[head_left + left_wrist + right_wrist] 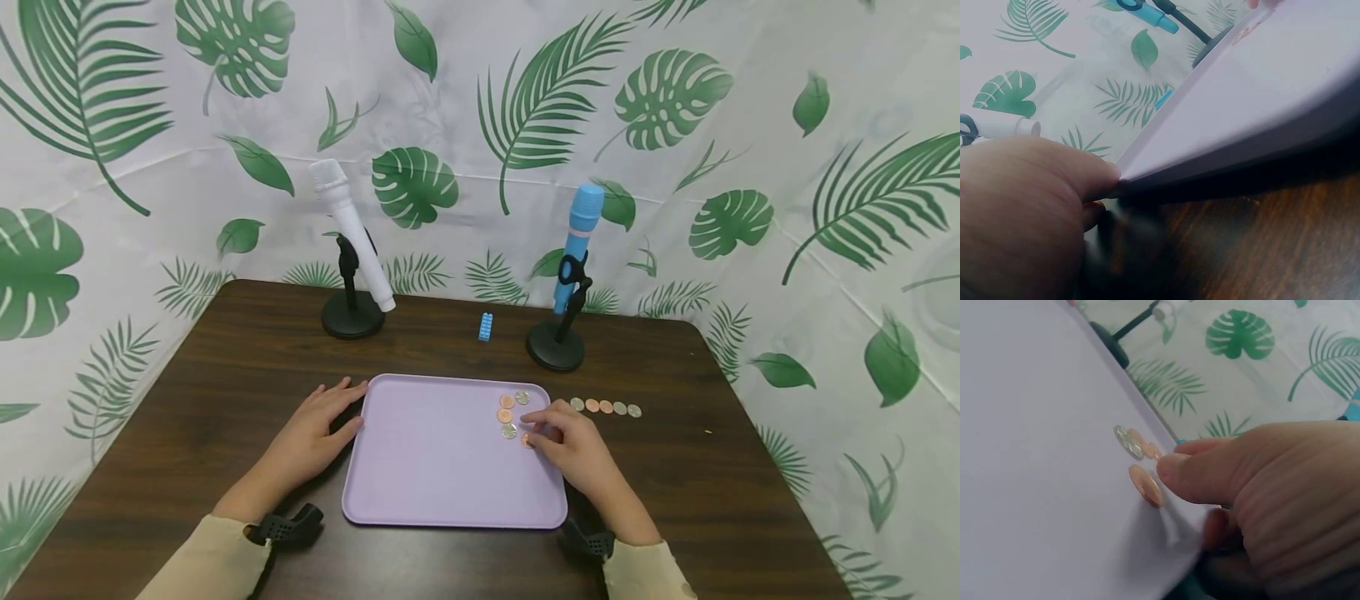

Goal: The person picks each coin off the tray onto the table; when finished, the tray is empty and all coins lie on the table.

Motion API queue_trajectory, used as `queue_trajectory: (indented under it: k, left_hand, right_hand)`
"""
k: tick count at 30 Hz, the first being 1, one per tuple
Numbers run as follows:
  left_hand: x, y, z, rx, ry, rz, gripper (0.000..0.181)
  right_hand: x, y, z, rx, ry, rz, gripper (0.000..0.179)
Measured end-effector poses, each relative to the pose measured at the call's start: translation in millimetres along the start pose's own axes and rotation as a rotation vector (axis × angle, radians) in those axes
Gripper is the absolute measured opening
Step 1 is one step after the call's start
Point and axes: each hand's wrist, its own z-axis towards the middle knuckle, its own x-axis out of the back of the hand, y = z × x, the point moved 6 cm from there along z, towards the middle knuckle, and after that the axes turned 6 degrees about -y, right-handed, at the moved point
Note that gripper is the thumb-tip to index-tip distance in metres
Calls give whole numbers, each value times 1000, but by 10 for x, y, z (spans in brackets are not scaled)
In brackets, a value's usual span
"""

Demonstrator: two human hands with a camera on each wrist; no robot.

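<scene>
A lilac tray lies on the dark wooden table. My left hand rests at its left rim, fingers extended, and in the left wrist view the thumb touches the edge. Over the tray's right side, my right hand reaches in with thumb and index finger apart. Right by its thumb tip lies a copper coin, flat on the tray. Other coins sit close by in a cluster: a silver coin, a copper coin, another copper coin and a silver coin.
Several copper and silver coins form a row on the table right of the tray. Behind stand a white microphone and a blue microphone on black stands, with a small blue block between them. A leaf-patterned cloth hangs behind.
</scene>
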Motion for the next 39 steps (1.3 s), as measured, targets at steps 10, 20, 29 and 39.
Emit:
queue_trajectory:
  k: [10,20,29,39]
  left_hand:
    - [5,19,18,0,-2,5,59]
    - [13,17,4,-2,-7,-4,59]
    - [-2,16,11,-7,-6,-7,59]
    - [-10,-8,9,-3,-11,-14,59]
  right_hand:
    - [-4,83,1,-60,-78,-119,23]
    - [-48,82,-20,-69,-118,-88,20]
    - [139,122,-30,-7,32,-6,23]
    - [715,423,-162,-114,482,-118,10]
